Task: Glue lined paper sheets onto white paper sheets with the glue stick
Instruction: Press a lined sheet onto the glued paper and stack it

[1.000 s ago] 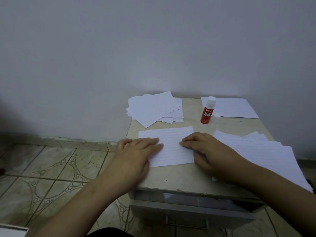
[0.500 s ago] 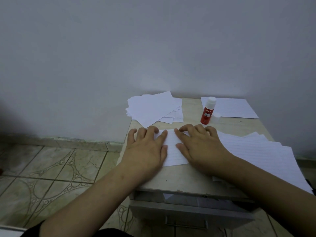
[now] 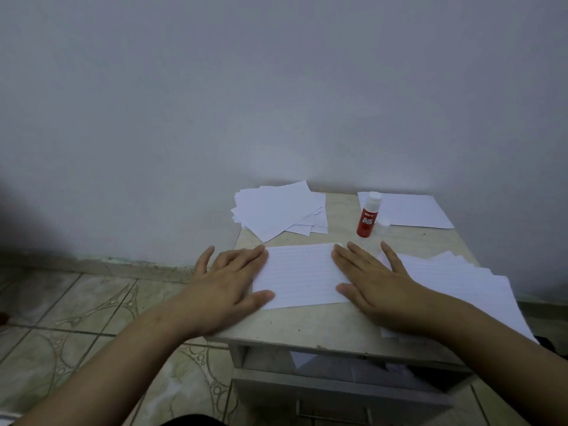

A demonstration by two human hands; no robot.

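Lined paper sheet lies between flat left hand and right hand, fingers straight.

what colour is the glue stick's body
Red with white lettering and a white top; the glue stick shows in the head view.

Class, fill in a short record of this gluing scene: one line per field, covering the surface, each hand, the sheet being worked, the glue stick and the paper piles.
Surface: small table against a wall
Left hand: flat, fingers straight, on the left edge of the lined sheet
Right hand: flat, fingers straight, on the sheet's right edge
Lined sheet: lies flat between the hands
Glue stick: upright behind the sheet, untouched
Clear cap: beside the glue stick
White paper pile: far left corner
Lined paper pile: right side
Far right sheet: lies flat
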